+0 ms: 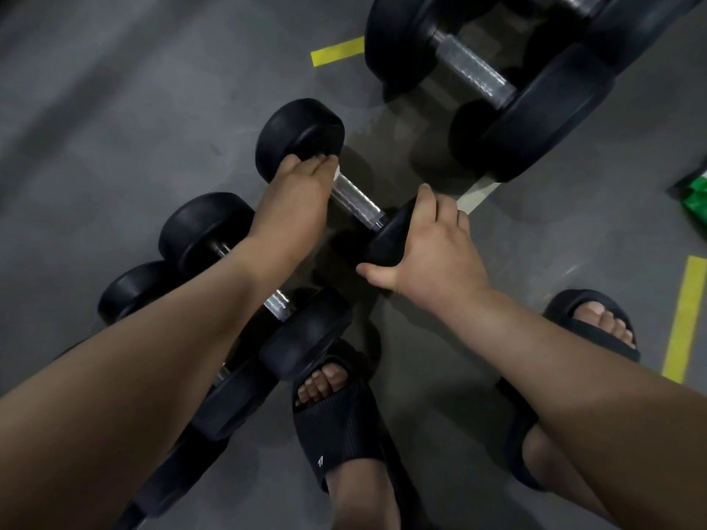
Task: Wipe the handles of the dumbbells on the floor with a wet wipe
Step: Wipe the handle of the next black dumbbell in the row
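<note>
One black chrome-handled dumbbell [357, 202]: left hand [294, 185] clasps white wet wipe [337, 172] on handle (far end); right hand [432, 246] grips near head.

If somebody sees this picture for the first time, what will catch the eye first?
Both hands are on a dumbbell in the middle: the left hand holds a white wipe against its handle, and the right hand grips its near end. Bigger dumbbells lie at upper right.

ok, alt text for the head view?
Left hand holds a white wet wipe round a dumbbell's steel handle near its far head; right hand grips the near head. More dumbbells lie on the grey floor beside feet in black slides.
</note>
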`<state>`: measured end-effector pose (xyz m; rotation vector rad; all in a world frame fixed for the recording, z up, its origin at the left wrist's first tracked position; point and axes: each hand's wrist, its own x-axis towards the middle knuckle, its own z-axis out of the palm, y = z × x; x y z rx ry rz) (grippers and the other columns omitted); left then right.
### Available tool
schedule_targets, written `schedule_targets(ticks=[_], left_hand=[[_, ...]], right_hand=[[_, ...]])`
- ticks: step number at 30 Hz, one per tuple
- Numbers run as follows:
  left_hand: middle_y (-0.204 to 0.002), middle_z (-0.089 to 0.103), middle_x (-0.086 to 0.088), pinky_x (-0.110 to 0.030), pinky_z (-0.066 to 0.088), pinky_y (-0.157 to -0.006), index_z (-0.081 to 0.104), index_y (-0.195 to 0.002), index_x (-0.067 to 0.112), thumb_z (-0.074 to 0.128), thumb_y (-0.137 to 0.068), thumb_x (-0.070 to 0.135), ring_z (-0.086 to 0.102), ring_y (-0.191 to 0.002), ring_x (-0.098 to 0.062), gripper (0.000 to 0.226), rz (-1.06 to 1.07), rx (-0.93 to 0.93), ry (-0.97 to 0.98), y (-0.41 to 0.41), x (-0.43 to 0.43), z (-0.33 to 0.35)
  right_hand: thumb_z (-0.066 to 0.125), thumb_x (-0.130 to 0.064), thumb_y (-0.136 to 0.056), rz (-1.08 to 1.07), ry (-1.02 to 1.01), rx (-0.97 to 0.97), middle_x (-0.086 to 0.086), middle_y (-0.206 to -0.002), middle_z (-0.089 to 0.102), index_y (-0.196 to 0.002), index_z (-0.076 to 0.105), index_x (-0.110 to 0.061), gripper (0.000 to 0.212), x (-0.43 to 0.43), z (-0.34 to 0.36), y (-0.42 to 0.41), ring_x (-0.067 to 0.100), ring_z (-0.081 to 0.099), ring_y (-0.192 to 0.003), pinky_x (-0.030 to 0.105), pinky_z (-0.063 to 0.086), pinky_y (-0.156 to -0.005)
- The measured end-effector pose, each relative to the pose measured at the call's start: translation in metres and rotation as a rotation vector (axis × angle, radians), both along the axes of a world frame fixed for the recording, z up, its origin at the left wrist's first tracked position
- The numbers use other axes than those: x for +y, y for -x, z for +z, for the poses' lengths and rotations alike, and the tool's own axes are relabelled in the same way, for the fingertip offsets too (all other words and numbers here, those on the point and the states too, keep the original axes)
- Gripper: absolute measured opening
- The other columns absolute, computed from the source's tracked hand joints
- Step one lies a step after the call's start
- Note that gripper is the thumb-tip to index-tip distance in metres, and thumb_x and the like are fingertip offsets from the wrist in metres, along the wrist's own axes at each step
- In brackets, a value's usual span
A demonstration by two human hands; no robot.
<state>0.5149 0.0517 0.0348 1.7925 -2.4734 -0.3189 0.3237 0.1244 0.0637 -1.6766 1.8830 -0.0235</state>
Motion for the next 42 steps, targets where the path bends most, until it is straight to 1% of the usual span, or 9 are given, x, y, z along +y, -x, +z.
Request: schedule_targets(ticks=[4, 6, 12, 18, 22, 27, 32, 35, 42], left_hand=[[-0.106, 0.071, -0.013, -0.043, 0.047, -0.067, 0.058, -0.133, 0.012, 0.050, -0.099, 0.011, 0.059, -0.103, -0.036, 0.035, 0.054, -0.049, 0.053, 0.008, -0.001, 0.009], [-0.103, 0.071, -0.013, -0.043, 0.050, -0.063, 0.058, -0.131, 0.014, 0.048, -0.102, 0.019, 0.064, -0.091, -0.038, 0.031, 0.092, -0.064, 0.062, 0.009, -0.002, 0.012], [-0.161, 0.037, 0.003, -0.051, 0.050, -0.099, 0.039, -0.154, 0.027, 0.046, -0.100, 0.006, 0.051, -0.135, -0.030, 0.058, -0.009, -0.061, -0.081, -0.004, -0.005, -0.002], [-0.128, 0.067, -0.003, -0.043, 0.052, -0.091, 0.063, -0.130, 0.026, 0.050, -0.092, 0.001, 0.064, -0.110, -0.031, 0.047, -0.035, 0.112, -0.194, 0.014, -0.008, 0.002], [-0.132, 0.066, 0.004, -0.042, 0.054, -0.090, 0.060, -0.137, 0.028, 0.053, -0.090, -0.001, 0.065, -0.112, -0.026, 0.055, -0.228, 0.136, -0.209, 0.031, 0.010, 0.003], [-0.134, 0.062, 0.008, -0.038, 0.052, -0.084, 0.057, -0.136, 0.028, 0.052, -0.090, 0.002, 0.065, -0.111, -0.027, 0.053, -0.086, 0.035, -0.041, 0.006, -0.008, -0.002], [-0.129, 0.068, 0.003, -0.047, 0.060, -0.075, 0.064, -0.133, 0.020, 0.054, -0.085, 0.005, 0.073, -0.098, -0.029, 0.051, -0.309, 0.124, -0.053, 0.019, 0.021, 0.004], [-0.124, 0.070, 0.003, -0.046, 0.059, -0.068, 0.065, -0.131, 0.021, 0.059, -0.084, 0.001, 0.073, -0.092, -0.030, 0.052, -0.271, 0.082, 0.039, 0.017, 0.015, 0.000], [-0.111, 0.075, -0.007, -0.043, 0.059, -0.081, 0.074, -0.116, 0.010, 0.053, -0.085, 0.006, 0.072, -0.096, -0.029, 0.038, -0.300, 0.304, -0.031, 0.030, 0.020, -0.003]], right_hand=[[0.079, -0.074, -0.060, -0.002, 0.008, 0.006, 0.012, -0.153, 0.026, -0.158, 0.009, -0.007, 0.138, 0.000, 0.000, 0.000, 0.035, 0.029, -0.140, 0.042, 0.036, -0.115], [0.080, -0.073, -0.060, -0.003, 0.008, 0.005, 0.012, -0.153, 0.026, -0.158, 0.009, -0.007, 0.138, 0.000, 0.000, -0.001, 0.035, 0.028, -0.140, 0.042, 0.036, -0.115], [0.079, -0.073, -0.061, 0.004, 0.003, 0.006, 0.012, -0.153, 0.025, -0.158, 0.008, -0.007, 0.137, 0.001, 0.001, -0.001, 0.035, 0.028, -0.140, 0.042, 0.036, -0.113], [0.079, -0.073, -0.061, 0.009, 0.006, 0.007, 0.012, -0.152, 0.025, -0.158, 0.009, -0.007, 0.137, 0.001, 0.001, -0.001, 0.035, 0.028, -0.139, 0.042, 0.035, -0.114], [0.080, -0.071, -0.061, 0.006, 0.016, -0.002, 0.013, -0.151, 0.026, -0.157, 0.009, -0.007, 0.135, 0.002, 0.000, 0.000, 0.035, 0.029, -0.139, 0.043, 0.035, -0.113], [0.079, -0.074, -0.061, 0.001, 0.022, -0.009, 0.012, -0.152, 0.027, -0.158, 0.010, -0.008, 0.135, 0.001, -0.003, 0.000, 0.035, 0.029, -0.139, 0.043, 0.036, -0.113], [0.080, -0.072, -0.059, -0.005, 0.033, -0.018, 0.011, -0.151, 0.028, -0.157, 0.011, -0.009, 0.135, 0.000, -0.003, 0.001, 0.034, 0.029, -0.139, 0.043, 0.038, -0.112], [0.079, -0.073, -0.060, 0.005, 0.037, -0.019, 0.011, -0.151, 0.028, -0.157, 0.012, -0.009, 0.134, 0.000, -0.005, 0.003, 0.034, 0.029, -0.140, 0.042, 0.035, -0.113], [0.082, -0.070, -0.057, -0.010, 0.054, -0.043, 0.014, -0.149, 0.033, -0.155, 0.018, -0.005, 0.134, -0.004, -0.007, 0.006, 0.036, 0.032, -0.137, 0.042, 0.032, -0.115]])
